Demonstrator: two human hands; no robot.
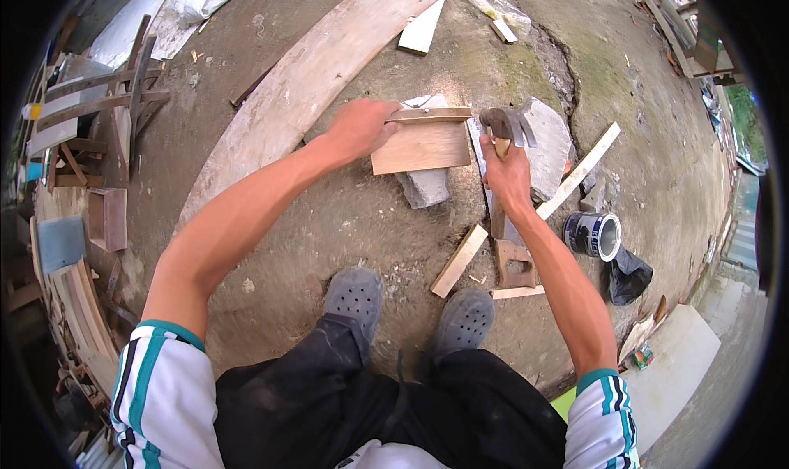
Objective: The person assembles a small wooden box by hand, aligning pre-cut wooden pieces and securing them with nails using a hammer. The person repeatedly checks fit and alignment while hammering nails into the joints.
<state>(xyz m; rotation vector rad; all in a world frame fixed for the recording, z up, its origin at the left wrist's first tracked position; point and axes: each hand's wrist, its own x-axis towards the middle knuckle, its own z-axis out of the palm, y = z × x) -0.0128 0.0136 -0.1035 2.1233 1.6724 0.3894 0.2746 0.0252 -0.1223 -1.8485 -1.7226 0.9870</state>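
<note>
A: What is held in the left hand?

B: A thin narrow wooden strip is pinched at its left end by the fingers, and it is laid along the top edge of a flat rectangular board of light brown wood. The board is rested on a grey chunk of broken stone on the bare earth.

A: And the right hand?

B: It is clenched around the wooden handle of a claw hammer with a dark metal head. The head is held just beside the right end of the strip; whether it is touched cannot be told.

A: What is seen around them?

B: A handsaw with a brown wooden grip is laid under the right forearm, with a short pale wooden offcut just left of it. A tipped blue and white tin can is found to the right, near a crumpled black bag. A long curved pale plank is stretched behind the left arm, and grey perforated clogs are worn on both feet
</note>
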